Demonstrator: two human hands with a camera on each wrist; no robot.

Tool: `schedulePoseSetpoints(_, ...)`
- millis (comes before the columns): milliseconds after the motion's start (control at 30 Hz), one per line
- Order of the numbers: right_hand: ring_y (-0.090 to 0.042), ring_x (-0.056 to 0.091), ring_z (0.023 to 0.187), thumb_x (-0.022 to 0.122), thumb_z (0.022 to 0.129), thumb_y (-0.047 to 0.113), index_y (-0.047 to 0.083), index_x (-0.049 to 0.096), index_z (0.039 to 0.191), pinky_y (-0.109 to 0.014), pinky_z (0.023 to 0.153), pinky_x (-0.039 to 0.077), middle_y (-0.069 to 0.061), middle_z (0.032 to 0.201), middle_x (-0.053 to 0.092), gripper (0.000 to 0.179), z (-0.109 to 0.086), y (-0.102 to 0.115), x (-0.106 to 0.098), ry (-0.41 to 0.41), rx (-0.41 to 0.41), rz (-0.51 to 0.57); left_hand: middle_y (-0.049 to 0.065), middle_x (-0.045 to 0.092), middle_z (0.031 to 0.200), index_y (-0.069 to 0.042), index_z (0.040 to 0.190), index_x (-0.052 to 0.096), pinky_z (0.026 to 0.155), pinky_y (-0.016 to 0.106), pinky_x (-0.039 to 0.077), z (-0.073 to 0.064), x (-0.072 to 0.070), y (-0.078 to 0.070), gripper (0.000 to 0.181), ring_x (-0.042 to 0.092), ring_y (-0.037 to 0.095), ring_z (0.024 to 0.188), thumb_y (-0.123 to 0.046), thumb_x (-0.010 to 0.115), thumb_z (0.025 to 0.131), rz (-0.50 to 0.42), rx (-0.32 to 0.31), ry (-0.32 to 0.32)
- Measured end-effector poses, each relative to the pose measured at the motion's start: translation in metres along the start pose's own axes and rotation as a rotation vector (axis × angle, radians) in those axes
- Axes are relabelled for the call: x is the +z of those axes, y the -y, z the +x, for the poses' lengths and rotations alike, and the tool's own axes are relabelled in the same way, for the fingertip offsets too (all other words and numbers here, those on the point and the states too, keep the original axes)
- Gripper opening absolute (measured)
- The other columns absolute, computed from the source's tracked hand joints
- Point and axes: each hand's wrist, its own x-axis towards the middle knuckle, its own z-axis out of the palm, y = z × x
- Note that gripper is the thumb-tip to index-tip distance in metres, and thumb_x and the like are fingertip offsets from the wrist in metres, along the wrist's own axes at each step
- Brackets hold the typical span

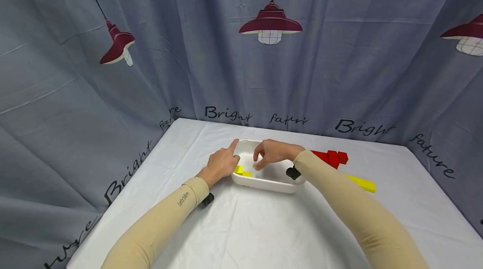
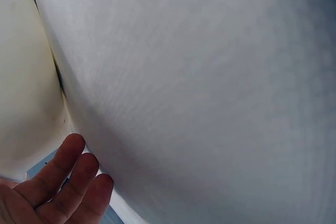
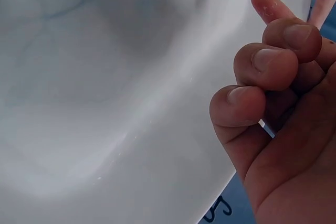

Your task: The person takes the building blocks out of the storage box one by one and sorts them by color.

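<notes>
A white rectangular basin (image 1: pixel 264 183) stands on the white cloth. Small yellow block-like pieces (image 1: pixel 247 174) lie inside it at the left end. My left hand (image 1: pixel 222 161) is at the basin's left rim, index finger stretched along it and thumb toward the inside. In the left wrist view, three slightly bent fingers (image 2: pixel 86 174) show beside a pale wall. Over the basin is my right hand (image 1: pixel 274 151), thumb and index finger apart above the inside. The right wrist view shows its other fingers (image 3: pixel 265 69) loosely curled, with nothing seen in them.
Right of the basin lies a red jointed-looking object (image 1: pixel 333 158), partly behind the right forearm. A yellow bar (image 1: pixel 362 183) lies nearer, partly covered by the sleeve. Black wrist cameras (image 1: pixel 292 173) hang beneath both wrists. A grey printed curtain (image 1: pixel 226 71) rises behind the table.
</notes>
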Motion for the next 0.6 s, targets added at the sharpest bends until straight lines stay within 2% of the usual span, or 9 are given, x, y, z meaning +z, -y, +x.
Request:
schedulePoseSetpoints(200, -0.012, 0.051, 0.07, 0.084, 0.08, 0.035, 0.022, 0.074, 0.095, -0.028, 0.066, 0.041, 0.002, 0.074, 0.057, 0.022, 0.002, 0.006, 0.001, 0.016, -0.021, 0.012, 0.017, 0.072, 0.106, -0.027, 0.16, 0.027, 0.071, 0.046, 0.053, -0.001, -0.001, -0.001, 0.062, 0.068, 0.031, 0.085, -0.031, 0.044, 0.101, 0.009, 0.002, -0.005)
schedulePoseSetpoints(400, -0.012, 0.051, 0.072, 0.082, 0.082, 0.036, 0.023, 0.074, 0.096, -0.029, 0.068, 0.041, 0.002, 0.076, 0.058, 0.021, 0.005, 0.01, 0.006, 0.036, -0.02, 0.012, 0.016, 0.072, 0.1, -0.026, 0.16, 0.026, 0.07, 0.046, 0.053, -0.001, -0.002, -0.002, 0.062, 0.066, 0.028, 0.079, -0.031, 0.044, 0.101, 0.012, 0.004, 0.002)
schedulePoseSetpoints(600, -0.012, 0.052, 0.072, 0.083, 0.08, 0.039, 0.024, 0.074, 0.094, -0.029, 0.068, 0.041, 0.003, 0.075, 0.059, 0.022, 0.007, 0.014, 0.01, 0.038, -0.039, -0.018, 0.013, 0.07, 0.088, -0.026, 0.16, 0.026, 0.065, 0.043, 0.051, -0.001, -0.001, -0.001, 0.062, 0.062, 0.025, 0.071, -0.031, 0.043, 0.101, 0.014, 0.003, 0.013)
